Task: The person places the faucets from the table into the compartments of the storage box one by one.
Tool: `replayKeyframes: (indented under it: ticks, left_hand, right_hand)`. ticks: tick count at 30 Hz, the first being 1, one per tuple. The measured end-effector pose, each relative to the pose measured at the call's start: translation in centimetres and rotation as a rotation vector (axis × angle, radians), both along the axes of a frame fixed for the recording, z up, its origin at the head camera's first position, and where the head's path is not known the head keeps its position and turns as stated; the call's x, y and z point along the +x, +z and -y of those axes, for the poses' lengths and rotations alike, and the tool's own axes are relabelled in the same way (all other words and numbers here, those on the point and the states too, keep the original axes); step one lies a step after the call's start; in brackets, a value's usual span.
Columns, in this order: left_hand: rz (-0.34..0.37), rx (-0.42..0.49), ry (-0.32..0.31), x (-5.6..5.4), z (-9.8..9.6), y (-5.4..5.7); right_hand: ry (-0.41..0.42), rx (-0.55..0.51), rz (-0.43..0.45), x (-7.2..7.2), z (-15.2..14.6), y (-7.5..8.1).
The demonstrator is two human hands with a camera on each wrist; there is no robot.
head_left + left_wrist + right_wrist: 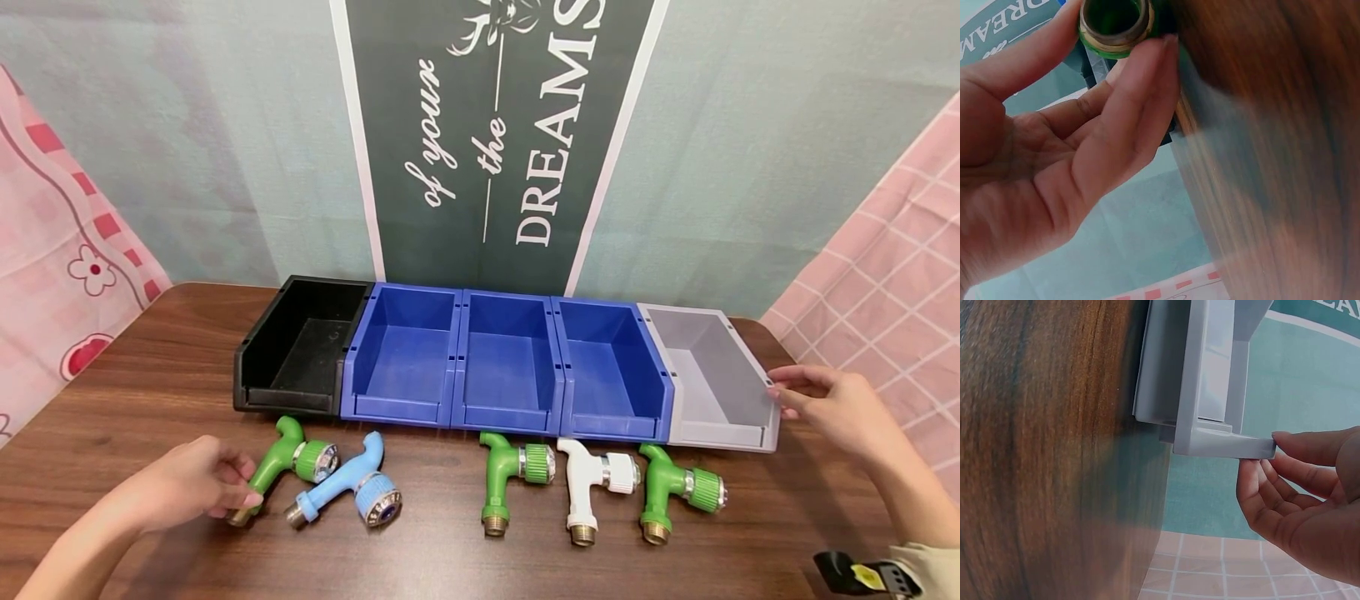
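At the left of the head view, my left hand (187,487) pinches the lower end of a green plastic tap (281,458) between thumb and fingers. The tap's open threaded end (1113,28) faces the left wrist camera. Right beside it lies a light blue tap (337,485). Over on the other side, my right hand (840,408) holds the outer side wall of the grey bin (770,437). The right wrist view has the thumb on the rim (1257,447) and the fingertips against the wall's outer face.
A black bin (292,402) and three blue bins (397,410) join the grey one in a row. In front lie a green tap (497,483), a white tap (581,492) and another green tap (657,492) on the wooden table (420,567). Curtains hang behind.
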State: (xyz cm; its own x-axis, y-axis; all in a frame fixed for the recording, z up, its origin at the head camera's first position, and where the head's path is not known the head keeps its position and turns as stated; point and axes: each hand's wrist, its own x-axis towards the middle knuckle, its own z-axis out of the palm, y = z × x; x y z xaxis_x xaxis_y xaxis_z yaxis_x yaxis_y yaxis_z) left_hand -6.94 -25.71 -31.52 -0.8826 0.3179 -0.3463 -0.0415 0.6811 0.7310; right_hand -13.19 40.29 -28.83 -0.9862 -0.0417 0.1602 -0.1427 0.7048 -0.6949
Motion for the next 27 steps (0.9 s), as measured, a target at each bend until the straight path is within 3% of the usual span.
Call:
replayKeyframes:
  ticks: [12, 20, 27]
  left_hand:
    - [0.035, 0.07, -0.02, 0.2, 0.6, -0.5]
    - [0.05, 0.115, -0.034, 0.3, 1.0, -0.7]
    - [0.032, 0.111, -0.051, 0.4, 1.3, -0.4]
  right_hand:
    - [0.023, -0.044, -0.012, 0.1, -0.1, -0.2]
    - [-0.019, 0.005, -0.018, -0.9, -1.5, -1.7]
    - [0.026, -0.044, -0.014, 0.1, -0.1, -0.2]
